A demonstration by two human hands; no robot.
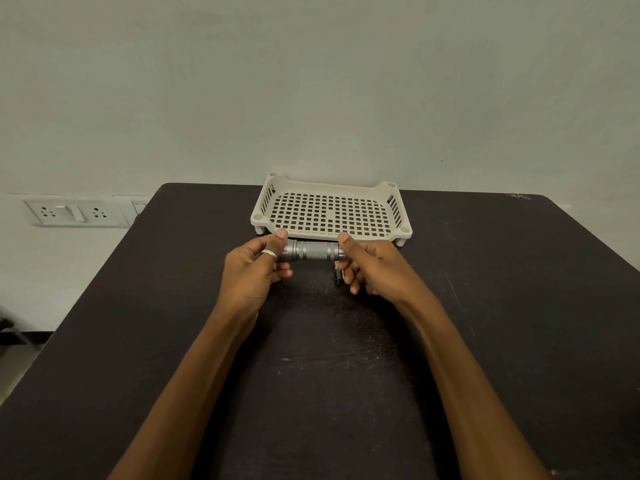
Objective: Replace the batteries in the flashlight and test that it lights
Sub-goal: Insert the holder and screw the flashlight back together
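Both forearms reach forward over the dark table [311,375]. We note the left hand [256,271] curled round one end of the flashlight [311,251], thumb on top, fingers tucked beneath; a silver ring [269,253] sits on the thumb. The right hand [374,268] pinches the opposite end, thumb raised over it, fingers folded under.

The flashlight is a grey metal barrel with a knurled middle. It lies level between the two hands, spanning the gap from thumb to thumb, held just above the table.

Below the right hand's fingers, on the side toward the left hand, we see a small dark cylinder with a copper end [337,273], possibly a battery; it is too small to confirm, and we cannot tell whether the fingers grip it.

Just beyond both thumbs stands a cream perforated tray [258,216] on short feet. Farther off, left of the left hand, a white socket panel [71,212] is on the wall.
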